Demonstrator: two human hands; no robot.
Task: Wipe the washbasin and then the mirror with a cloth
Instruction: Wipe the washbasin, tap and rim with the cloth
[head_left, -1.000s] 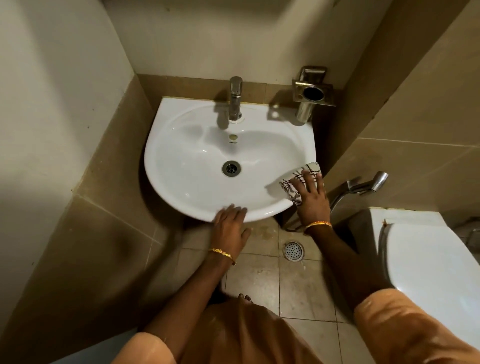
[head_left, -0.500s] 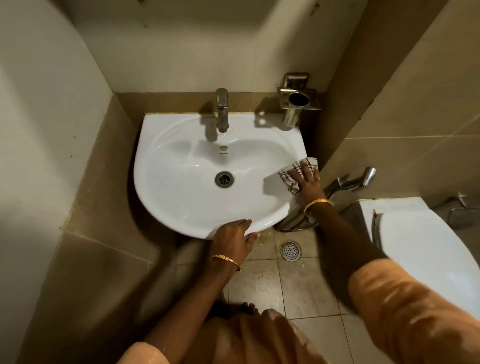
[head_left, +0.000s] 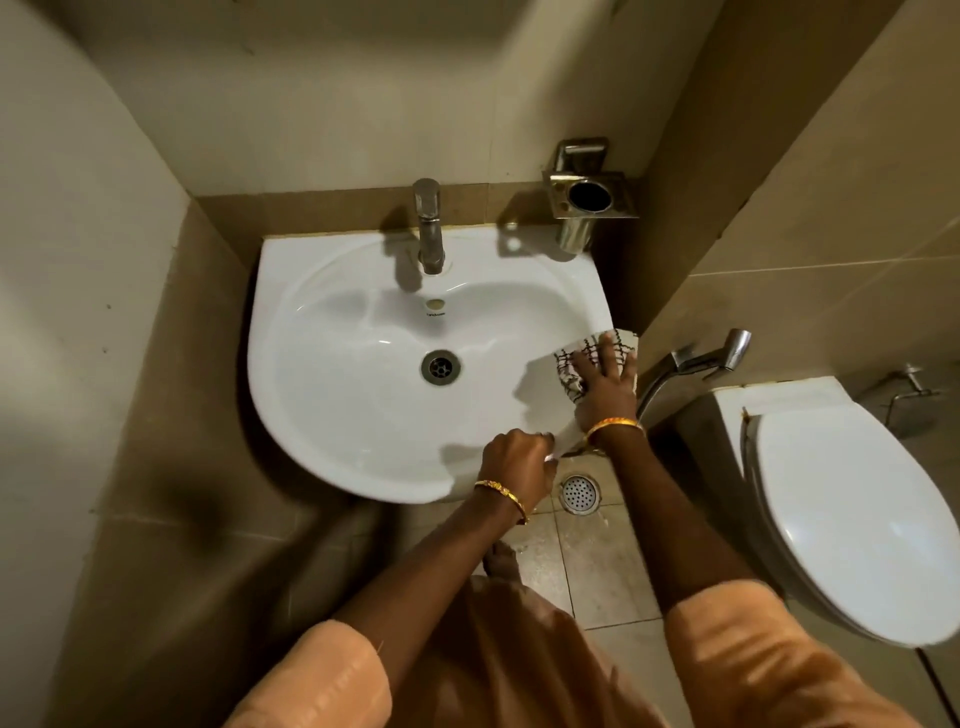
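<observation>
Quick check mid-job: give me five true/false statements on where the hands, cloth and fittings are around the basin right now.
1. The right hand presses the checked cloth on the washbasin right rim. True.
2. The left hand holds a second cloth. False: it rests bare on the basin's front rim.
3. Water runs from the tap. False: no stream shows.
4. The metal holder on the wall is behind the basin's right corner. True.
5. The toilet lid is up. False: it is closed.
</observation>
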